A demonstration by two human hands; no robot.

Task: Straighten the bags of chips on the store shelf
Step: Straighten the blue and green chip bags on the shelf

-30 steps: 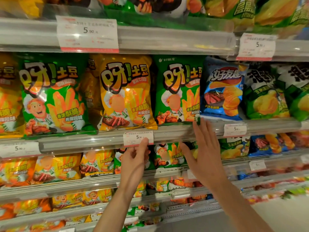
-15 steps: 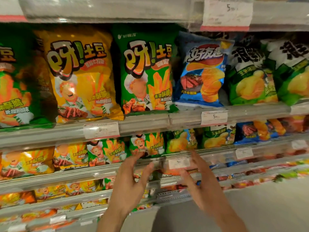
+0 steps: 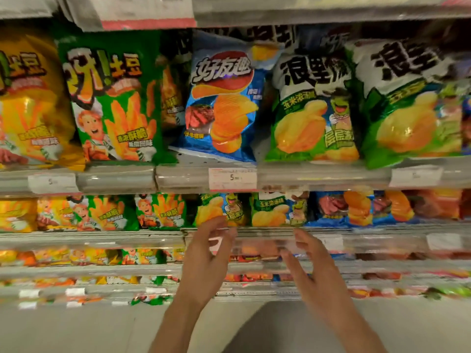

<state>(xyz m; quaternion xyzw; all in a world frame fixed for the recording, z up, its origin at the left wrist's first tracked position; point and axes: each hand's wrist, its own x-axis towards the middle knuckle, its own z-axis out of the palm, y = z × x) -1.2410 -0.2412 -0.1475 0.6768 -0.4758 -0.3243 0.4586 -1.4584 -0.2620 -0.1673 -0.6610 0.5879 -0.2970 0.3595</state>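
Observation:
A blue chip bag stands tilted on the upper shelf, its bottom corner slid left. Left of it stands a green fries bag, then a yellow bag. To its right are two green-and-white corn bags. My left hand and my right hand hover in front of the shelf rail below, fingers spread, holding nothing, apart from any bag.
A price tag hangs on the upper rail under the blue bag. Smaller bags fill the lower shelves. Another shelf edge runs overhead. Grey floor lies below.
The view has shifted right, bringing the blue and corn bags to the middle. Both hands dropped from the upper rail to the lower one and moved right, still spread.

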